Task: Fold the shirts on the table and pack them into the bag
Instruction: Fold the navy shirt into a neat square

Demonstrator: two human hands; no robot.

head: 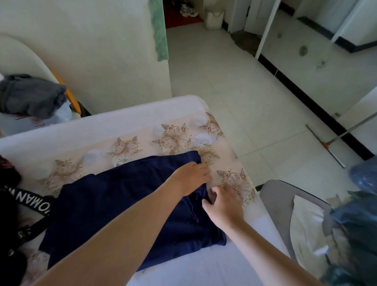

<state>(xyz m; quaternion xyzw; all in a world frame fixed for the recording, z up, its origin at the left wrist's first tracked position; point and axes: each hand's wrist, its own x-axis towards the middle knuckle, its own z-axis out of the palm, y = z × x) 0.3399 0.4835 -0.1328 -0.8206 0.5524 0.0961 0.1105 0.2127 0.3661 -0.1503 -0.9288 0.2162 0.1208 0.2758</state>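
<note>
While left hand (190, 177) presses flat on shirt (117, 204), right hand (224, 205) meets its edge; grip unclear.

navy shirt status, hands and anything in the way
Left hand flat on navy shirt. Right hand pinching its right edge. Black bag strap at shirt's left edge.

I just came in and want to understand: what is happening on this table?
A person is folding a navy shirt on the table. The left hand lies flat on the shirt's far right part; the right hand is at its right edge, and whether it pinches the cloth is unclear. The shirt looks partly folded and is not yet packed. A black bag lies at the table's left side.
</note>
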